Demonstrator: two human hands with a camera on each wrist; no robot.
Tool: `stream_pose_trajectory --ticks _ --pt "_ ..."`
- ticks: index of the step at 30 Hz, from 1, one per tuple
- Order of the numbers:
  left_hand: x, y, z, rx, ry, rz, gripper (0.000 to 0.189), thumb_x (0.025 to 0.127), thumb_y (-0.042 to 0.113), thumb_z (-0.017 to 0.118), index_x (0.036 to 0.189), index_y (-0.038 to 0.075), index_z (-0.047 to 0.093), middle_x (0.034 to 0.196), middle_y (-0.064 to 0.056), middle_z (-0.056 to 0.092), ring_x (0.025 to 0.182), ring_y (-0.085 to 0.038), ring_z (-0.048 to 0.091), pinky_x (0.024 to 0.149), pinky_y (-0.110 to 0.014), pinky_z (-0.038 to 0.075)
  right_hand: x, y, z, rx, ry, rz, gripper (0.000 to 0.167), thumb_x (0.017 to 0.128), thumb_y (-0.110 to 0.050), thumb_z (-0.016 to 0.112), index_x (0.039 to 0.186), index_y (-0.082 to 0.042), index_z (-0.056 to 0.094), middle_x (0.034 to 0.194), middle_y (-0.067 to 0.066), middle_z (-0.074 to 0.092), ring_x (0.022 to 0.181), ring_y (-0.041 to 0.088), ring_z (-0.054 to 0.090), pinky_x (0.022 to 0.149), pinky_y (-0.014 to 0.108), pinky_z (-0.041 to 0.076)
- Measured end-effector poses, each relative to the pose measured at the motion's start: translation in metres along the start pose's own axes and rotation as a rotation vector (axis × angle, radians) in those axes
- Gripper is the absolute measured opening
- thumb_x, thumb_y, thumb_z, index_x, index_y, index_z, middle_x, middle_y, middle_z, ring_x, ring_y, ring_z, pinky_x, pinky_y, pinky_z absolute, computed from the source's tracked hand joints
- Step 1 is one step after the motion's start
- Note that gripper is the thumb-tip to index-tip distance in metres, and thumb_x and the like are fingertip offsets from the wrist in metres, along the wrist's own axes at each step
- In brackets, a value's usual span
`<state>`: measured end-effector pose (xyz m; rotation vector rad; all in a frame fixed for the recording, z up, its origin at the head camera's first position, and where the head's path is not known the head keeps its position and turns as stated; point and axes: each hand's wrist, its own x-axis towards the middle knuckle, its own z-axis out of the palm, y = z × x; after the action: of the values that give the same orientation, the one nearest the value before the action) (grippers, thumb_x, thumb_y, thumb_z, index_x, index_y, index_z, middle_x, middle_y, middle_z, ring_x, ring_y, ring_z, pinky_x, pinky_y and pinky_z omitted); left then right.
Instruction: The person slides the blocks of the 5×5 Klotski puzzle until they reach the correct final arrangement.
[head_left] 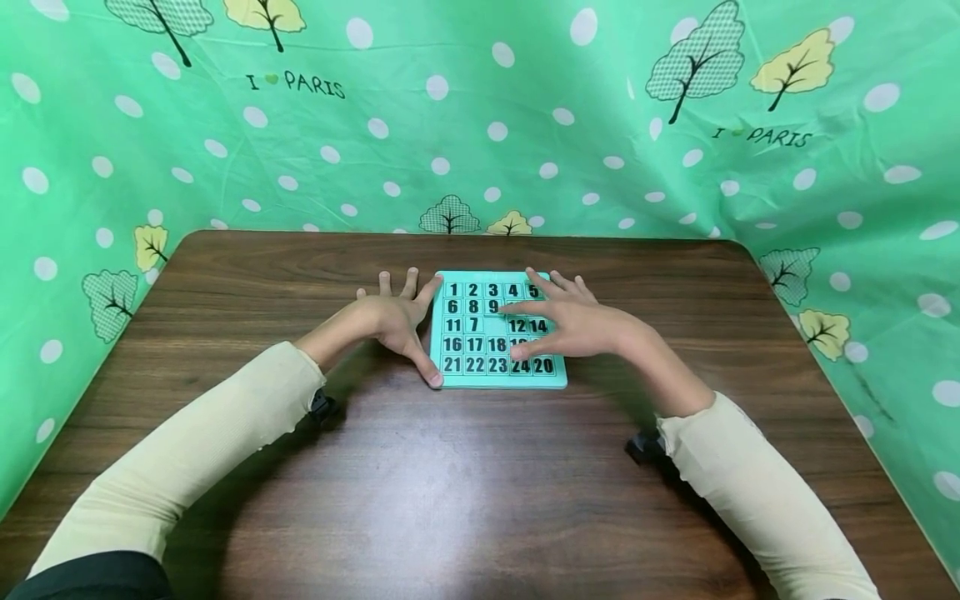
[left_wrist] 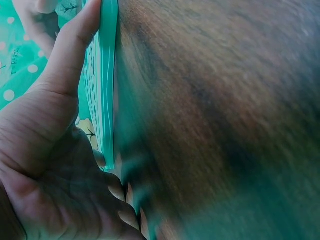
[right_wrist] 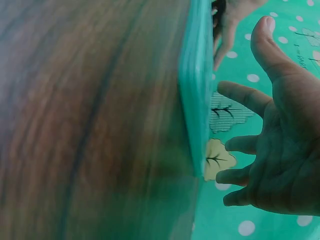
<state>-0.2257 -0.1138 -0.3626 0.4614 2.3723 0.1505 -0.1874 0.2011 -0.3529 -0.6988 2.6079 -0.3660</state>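
Note:
A turquoise number slide puzzle (head_left: 497, 387) lies flat on the table, its tiles marked in black. The gap is mid-board, between tiles 7 (head_left: 474, 325) and 12. My left hand (head_left: 393, 321) holds the puzzle's left side, thumb at the near corner and index finger at the far corner, other fingers spread outward. The left wrist view shows that thumb (left_wrist: 67, 62) along the puzzle's edge. Over the right side reaches my right hand (head_left: 581, 325), fingers spread, index fingertip near the 9 and thumb over the fourth row. It hides several right-hand tiles.
The brown wood-grain table (head_left: 420, 483) extends around the puzzle. Behind and beside it hangs a green dotted cloth (head_left: 465, 108) with printed trees. Dark wrist devices (head_left: 645, 448) sit under both cream sleeves (head_left: 757, 492).

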Motion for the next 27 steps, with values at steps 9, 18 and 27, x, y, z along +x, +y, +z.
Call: stream_pose_trajectory --ticks 9,18,27 --pt "-0.001 0.002 -0.002 0.01 0.0 -0.003 0.177 0.066 0.081 0.099 0.176 0.032 -0.031 0.183 -0.021 -0.035 0.165 -0.062 -0.03 0.126 -0.093 -0.006 -0.021 0.007 -0.003 0.036 0.0 -0.007 0.064 0.1 -0.067 0.078 0.155 -0.035 0.07 0.191 0.024 0.005 0.173 0.063 -0.001 0.131 0.087 -0.006" --pt "-0.001 0.001 0.0 0.015 0.007 -0.005 0.177 0.065 0.081 0.099 0.177 0.032 -0.03 0.184 -0.021 -0.033 0.166 -0.062 -0.028 0.127 -0.092 -0.004 -0.012 0.0 0.007 0.02 -0.004 -0.027 0.067 0.101 -0.066 0.077 0.159 -0.035 0.066 0.191 0.023 0.008 0.173 0.062 0.0 0.133 0.086 -0.003" --pt "-0.002 0.002 0.002 0.005 0.033 0.002 0.178 0.064 0.08 0.1 0.178 0.032 -0.026 0.186 -0.021 -0.029 0.167 -0.062 -0.027 0.127 -0.092 -0.003 -0.008 -0.005 0.007 0.014 -0.019 -0.024 0.074 0.1 -0.067 0.077 0.164 -0.034 0.062 0.191 0.021 0.005 0.174 0.06 -0.004 0.134 0.085 -0.004"
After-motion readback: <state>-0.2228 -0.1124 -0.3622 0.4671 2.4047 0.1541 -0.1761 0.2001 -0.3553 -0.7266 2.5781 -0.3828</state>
